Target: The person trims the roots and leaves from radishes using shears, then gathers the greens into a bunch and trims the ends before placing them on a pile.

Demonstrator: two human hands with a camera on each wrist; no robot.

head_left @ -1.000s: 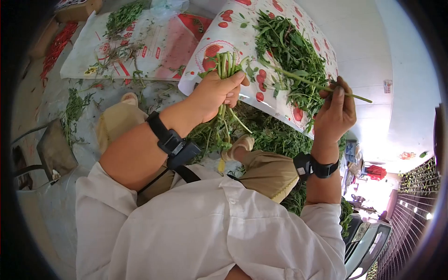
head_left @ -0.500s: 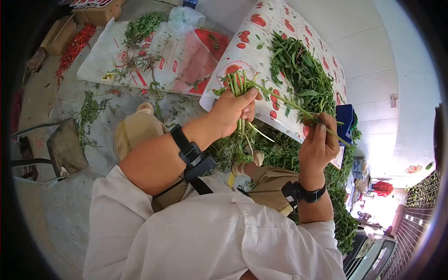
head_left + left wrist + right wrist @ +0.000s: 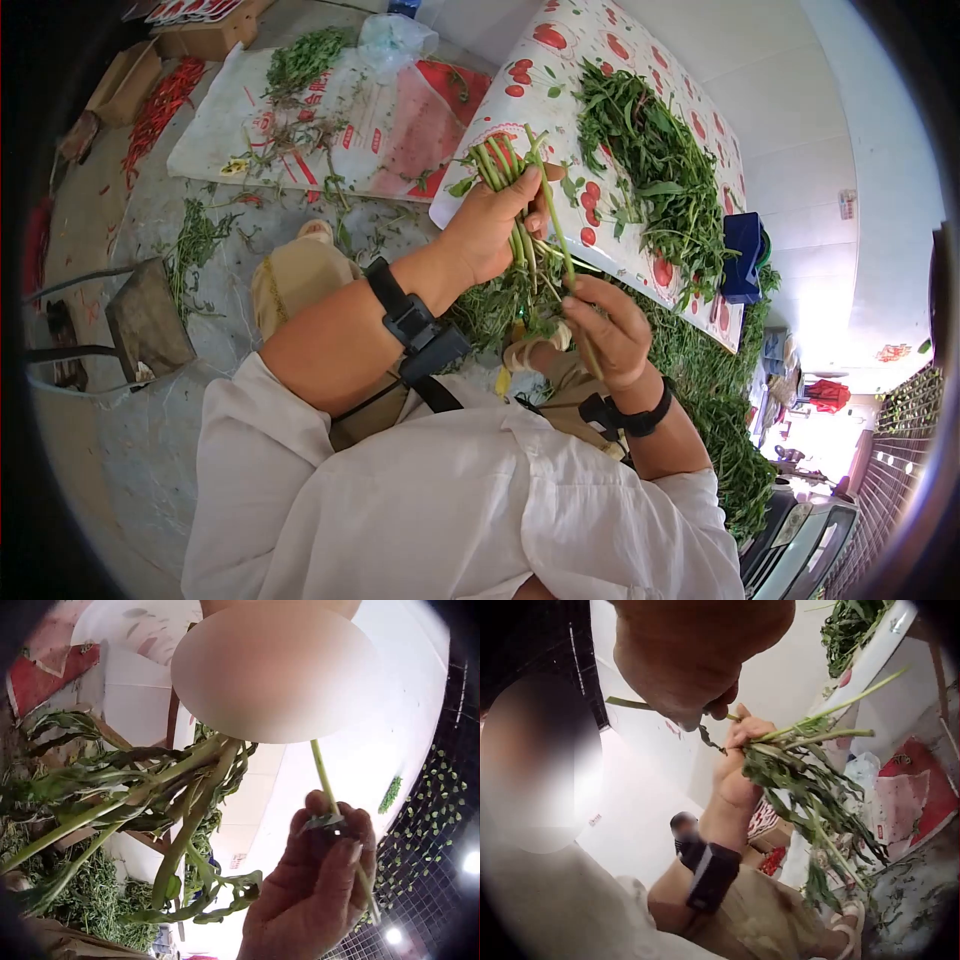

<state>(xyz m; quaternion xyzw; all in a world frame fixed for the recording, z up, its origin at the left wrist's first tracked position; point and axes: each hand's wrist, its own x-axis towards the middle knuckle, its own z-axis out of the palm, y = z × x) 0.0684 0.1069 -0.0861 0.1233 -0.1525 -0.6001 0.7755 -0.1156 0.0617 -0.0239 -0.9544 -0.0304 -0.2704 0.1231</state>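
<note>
The left hand (image 3: 492, 228) grips a bunch of green stems (image 3: 524, 252); cut ends stick up above the fist and leafy parts hang below. In the right wrist view wilted leaves (image 3: 787, 780) droop from that fist. The right hand (image 3: 612, 330), lower and to the right, pinches a single long stem (image 3: 557, 222) between thumb and fingers. This stem slants from the right fingertips up to the top of the bunch. In the left wrist view the right hand (image 3: 311, 881) holds the stem (image 3: 322, 776) with a small dark leaf at its fingertips.
A table with a fruit-patterned cover (image 3: 500, 100) bears a leafy pile (image 3: 655, 165). Behind it stands a blue container (image 3: 741, 258). More greens (image 3: 700, 410) lie on the floor at the right. A white and red sack (image 3: 220, 125), red peppers (image 3: 165, 105) and a chair (image 3: 150, 315) are at the left.
The right hand has moved down and left, closer to the left hand, and its stem has swung from slanting rightward to steeply downward. The left hand still grips the bunch.
</note>
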